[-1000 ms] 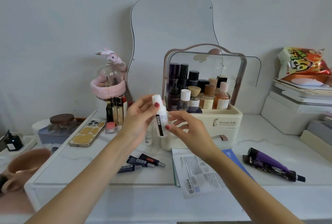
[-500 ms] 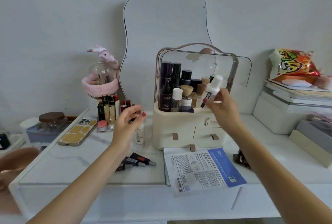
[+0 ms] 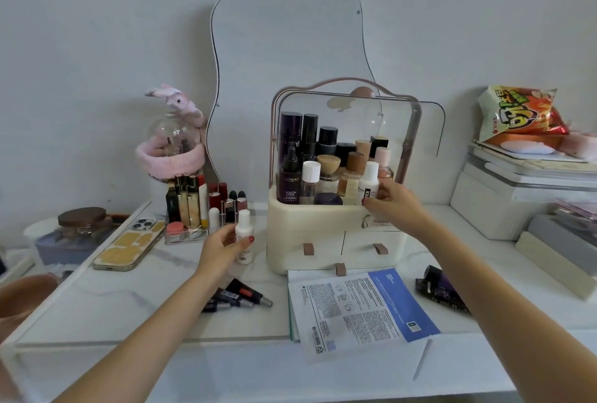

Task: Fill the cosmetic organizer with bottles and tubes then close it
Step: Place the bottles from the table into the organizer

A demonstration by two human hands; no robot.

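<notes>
The right hand pinches a white bottle upright to seat it in the open cosmetic organizer, while the left hand apparently closes its grip on a small bottle standing on the bench, ready next.

The organizer is entered from the front, its clear lid raised at 12 o'clock. Bottles crowd its left and rear; room remains at its right front. On the desk, passage at 9 o'clock is narrowed by the lipstick rack, and at 6 o'clock tubes and a leaflet lie.
</notes>
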